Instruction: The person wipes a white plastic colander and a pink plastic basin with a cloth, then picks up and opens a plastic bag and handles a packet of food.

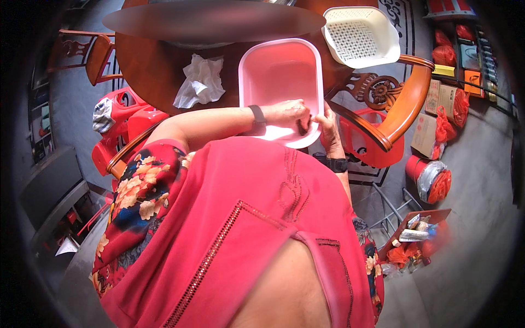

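Note:
A pink plastic basin (283, 78) with rounded corners stands at the near edge of a dark wooden table (143, 74). My left hand (292, 111) reaches into its near right part, fingers curled on a small dark item (304, 124) whose kind I cannot tell. My right hand (328, 125) grips the basin's right rim, thumb on top near my left fingers. Left of the basin, a crumpled translucent plastic bag (202, 84) lies on the table. A cream perforated plastic basket (365, 59) sits to the upper right.
Carved wooden armchair (404, 110) parts flank the basin on the right, with a red plastic stool (375, 143) below. More red stools (139, 119) stand at the left. Cardboard boxes (424, 133) and a red bucket (416, 169) are on the floor at right. A blurred patch covers the table's far side.

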{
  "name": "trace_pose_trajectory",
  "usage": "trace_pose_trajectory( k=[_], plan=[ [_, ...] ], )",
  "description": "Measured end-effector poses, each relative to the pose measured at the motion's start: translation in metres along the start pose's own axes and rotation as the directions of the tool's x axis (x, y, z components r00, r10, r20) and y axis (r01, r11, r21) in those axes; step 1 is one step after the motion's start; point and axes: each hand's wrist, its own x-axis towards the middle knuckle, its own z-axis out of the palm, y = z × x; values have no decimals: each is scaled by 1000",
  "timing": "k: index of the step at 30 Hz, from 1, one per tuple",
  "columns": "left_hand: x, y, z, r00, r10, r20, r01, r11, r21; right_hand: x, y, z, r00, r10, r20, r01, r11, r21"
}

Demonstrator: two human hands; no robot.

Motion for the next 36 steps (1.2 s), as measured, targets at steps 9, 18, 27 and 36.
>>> trace_pose_trajectory(
  k=[9,18,27,36],
  plan=[
    [34,-15,-102,968,55,-243,59,898,435,-3,-44,13,1000,-8,-17,6,991,-134],
    [12,-68,-69,949,-119,-290,284,719,635,-7,-34,20,995,-95,-39,86,980,-178],
    [-17,-60,-84,921,-331,-204,385,694,608,-2,-36,32,985,-173,-6,149,865,-478],
    [-58,-51,-56,967,-244,74,194,894,405,1,-29,32,976,-217,-18,175,834,-522]
  ],
)
